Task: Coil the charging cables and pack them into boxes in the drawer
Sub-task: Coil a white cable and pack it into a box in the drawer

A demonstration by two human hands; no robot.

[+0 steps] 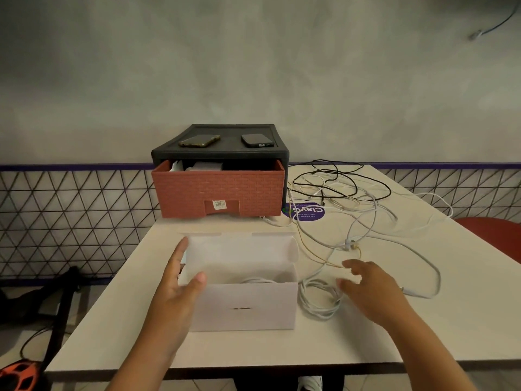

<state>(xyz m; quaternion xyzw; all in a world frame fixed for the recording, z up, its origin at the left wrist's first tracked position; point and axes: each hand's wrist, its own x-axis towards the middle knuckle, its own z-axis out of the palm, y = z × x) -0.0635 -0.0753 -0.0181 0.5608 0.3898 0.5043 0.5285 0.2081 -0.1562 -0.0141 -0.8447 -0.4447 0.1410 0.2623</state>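
On the floor at the far left lies an orange and black helmet (pixel 17 375). A white table (pixel 423 320) fills the middle. The left hand (pixel 180 289) rests against the left end of an open white box (pixel 245 306) at the near edge, fingers straight, thumb on the front corner; it seems to steady the box rather than grip it. The box's lid (pixel 239 252) stands up, and a white cable loop (pixel 258 280) shows inside. Behind the box sits a black cabinet (pixel 220 153) with a brick-patterned drawer (pixel 220 190) pulled partly out and two phones (pixel 199 140) on top. Just right of the box lies a coiled white cable (pixel 318 301). The right hand (pixel 369 289) hovers over it, fingers spread and loose, holding nothing. Farther right sprawl tangled cables (pixel 338 190), black and white. A red chair (pixel 490 235) sits at the right edge.
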